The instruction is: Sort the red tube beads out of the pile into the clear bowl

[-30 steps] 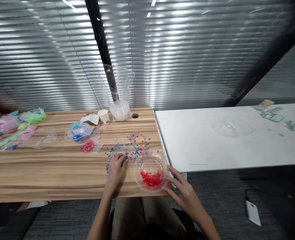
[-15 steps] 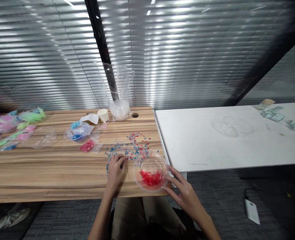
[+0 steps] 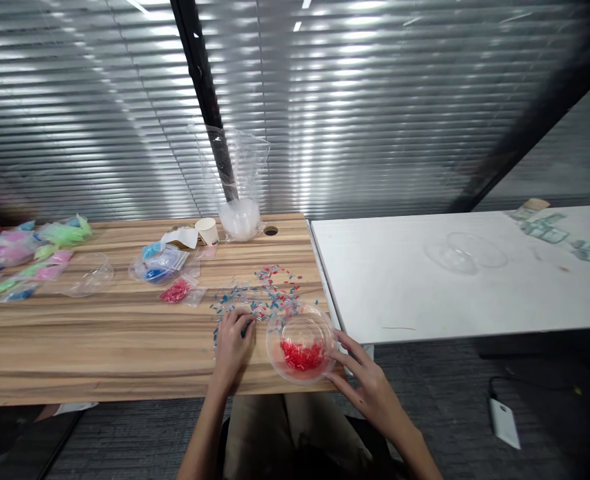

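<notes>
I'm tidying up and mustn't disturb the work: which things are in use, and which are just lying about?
In use:
- clear round plastic bowl with small red pieces; right hand at its rim
- scattered red and blue bits; left hand at their edge

Apparently lying about:
- white paper cup
- pink-and-green plastic packets
- white rectangular object on the floor

Horizontal window blinds [image 3: 375,120] fill the wall behind, light glinting between their slats and a dark slanted post [image 3: 199,73] crossing them, while a striped wood-grain surface [image 3: 139,347] meets a white tabletop [image 3: 375,287] at its right, above dark gray, line-textured carpet [image 3: 435,413].
</notes>
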`<state>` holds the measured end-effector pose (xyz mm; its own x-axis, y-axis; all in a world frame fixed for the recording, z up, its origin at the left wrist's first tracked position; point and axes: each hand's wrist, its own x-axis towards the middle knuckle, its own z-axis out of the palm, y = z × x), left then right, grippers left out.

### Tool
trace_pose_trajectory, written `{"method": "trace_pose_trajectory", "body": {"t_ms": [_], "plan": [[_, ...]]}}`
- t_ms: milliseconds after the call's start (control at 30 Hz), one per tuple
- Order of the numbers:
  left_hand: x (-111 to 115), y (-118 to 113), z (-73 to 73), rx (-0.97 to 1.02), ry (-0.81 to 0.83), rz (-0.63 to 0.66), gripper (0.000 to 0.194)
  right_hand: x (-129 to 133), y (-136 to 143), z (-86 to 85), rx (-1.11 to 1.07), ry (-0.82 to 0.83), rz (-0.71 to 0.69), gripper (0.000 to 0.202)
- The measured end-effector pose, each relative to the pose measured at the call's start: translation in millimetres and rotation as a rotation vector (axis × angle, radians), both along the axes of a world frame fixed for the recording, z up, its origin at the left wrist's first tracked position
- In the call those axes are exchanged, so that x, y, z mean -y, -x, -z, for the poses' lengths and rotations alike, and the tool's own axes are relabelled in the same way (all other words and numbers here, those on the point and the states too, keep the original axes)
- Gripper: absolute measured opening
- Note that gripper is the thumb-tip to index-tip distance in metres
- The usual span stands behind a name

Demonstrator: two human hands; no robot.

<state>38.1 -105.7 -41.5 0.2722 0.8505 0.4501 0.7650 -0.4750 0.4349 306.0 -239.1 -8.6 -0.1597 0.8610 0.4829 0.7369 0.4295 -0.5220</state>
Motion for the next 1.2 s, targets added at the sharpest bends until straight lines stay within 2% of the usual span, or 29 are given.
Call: {"method": "trace_pose_trajectory", "body": {"t_ms": [367,800,1200], "plan": [[0.4,-1.0,0.7,-0.003,0.013,-0.018,0.021,-1.1,0.7,-1.5,0.009,-0.01,0.003,0.026],[0.1,-0.9,-1.1,0.014,0.0,0.001,0.014,-2.6,0.4,-1.1,-0.006,-0.005,-0.008,0.027],[-2.6,2.3,2.3,0.052,0.063,0.027,0.018,-2.3,0.6,-1.7,-0.013,-0.02,0.004,0.026]]}}
